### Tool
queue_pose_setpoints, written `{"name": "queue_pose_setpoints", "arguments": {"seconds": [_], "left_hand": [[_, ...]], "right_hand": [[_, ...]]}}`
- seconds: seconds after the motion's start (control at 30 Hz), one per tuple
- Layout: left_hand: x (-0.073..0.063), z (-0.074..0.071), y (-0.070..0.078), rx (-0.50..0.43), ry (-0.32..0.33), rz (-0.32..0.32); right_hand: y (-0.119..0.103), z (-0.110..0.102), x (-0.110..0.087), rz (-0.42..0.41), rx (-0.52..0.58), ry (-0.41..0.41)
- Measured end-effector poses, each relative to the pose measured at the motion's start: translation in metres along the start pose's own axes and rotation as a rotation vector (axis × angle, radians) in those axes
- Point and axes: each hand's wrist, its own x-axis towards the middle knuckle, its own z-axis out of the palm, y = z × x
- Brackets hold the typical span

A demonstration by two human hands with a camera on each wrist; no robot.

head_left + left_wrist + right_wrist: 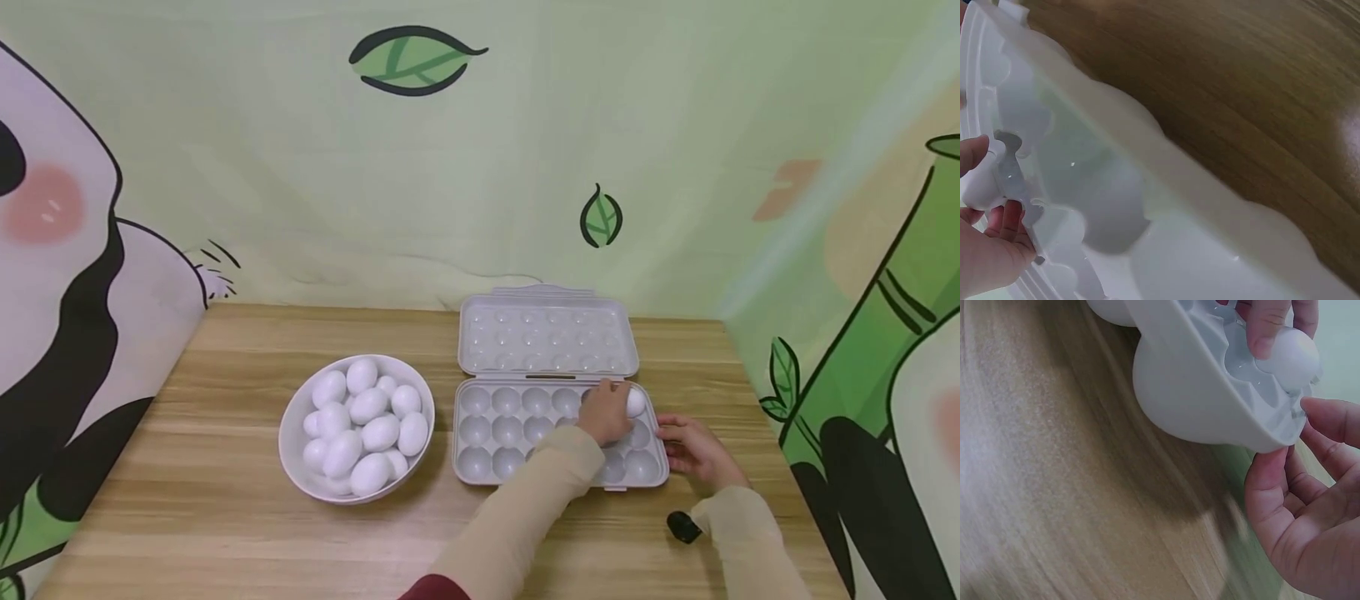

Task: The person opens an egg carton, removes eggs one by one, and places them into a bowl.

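A white egg (pixel 636 402) sits at the back right cup of an open plastic egg box (pixel 474 431). My left hand (pixel 606 412) is over the box's right half, thumb and fingertips around that egg (pixel 984 184) in the left wrist view. The nearby cups are partly hidden by this hand and its sleeve. At the box's right end, my right hand (pixel 699 450) holds the rim; the right wrist view shows the thumb and fingers of this hand (pixel 1316 519) pinching the box's corner (pixel 1275 440).
To the left of the box stands a white bowl (pixel 288 454) heaped with several white eggs (pixel 368 406). The box's lid (pixel 547 337) lies tilted back towards the wall cloth (pixel 525 167). A small black object (pixel 683 527) is at the right sleeve. Beneath everything is the wooden table (pixel 225 517).
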Motion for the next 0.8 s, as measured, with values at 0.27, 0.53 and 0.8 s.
{"name": "queue_pose_setpoints", "arguments": {"seconds": [0.27,0.53,0.8], "left_hand": [[0.001,0.001,0.002,-0.013,-0.009,-0.047],[0.004,0.007,0.004,-0.043,0.058,-0.088],[0.005,0.014,0.004,0.015,0.102,-0.069]], "right_hand": [[-0.001,0.0,0.0,-0.009,0.015,-0.004],[0.001,0.002,0.0,-0.006,0.02,0.008],[0.002,0.001,0.001,-0.015,0.03,0.006]]}}
